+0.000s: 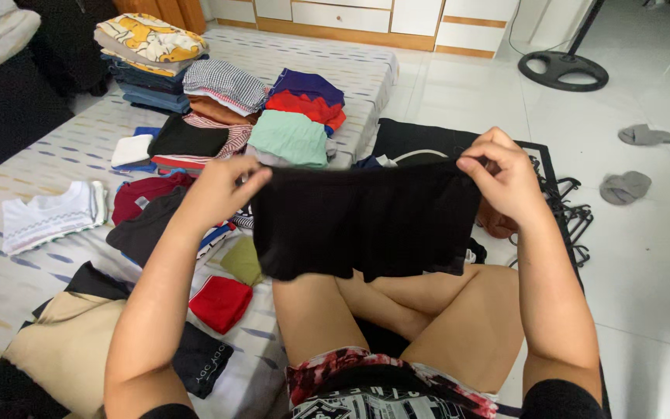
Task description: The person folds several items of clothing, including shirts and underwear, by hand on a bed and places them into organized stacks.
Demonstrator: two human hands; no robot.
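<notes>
While the person sits cross-legged on the bed (9, 271), both hands pinch the top corners of a black garment (362, 221): left hand (222, 190) at 9 o'clock, right hand (505, 178) at 3 o'clock. Its long axis runs left-right, hanging above the knees, equally near both; folded stacks (273, 116) lie at 11 o'clock.

white tiled floor (645, 256) – pale cabinets (366, 15) along the far wall, patterned mattress (9, 256) at left.

The black garment (366, 221) was matt, soft cloth. Folded clothes (288, 136) looked like cotton, one striped. The mattress (9, 271) had smooth printed fabric. The floor (645, 264) was glossy white tile.
</notes>
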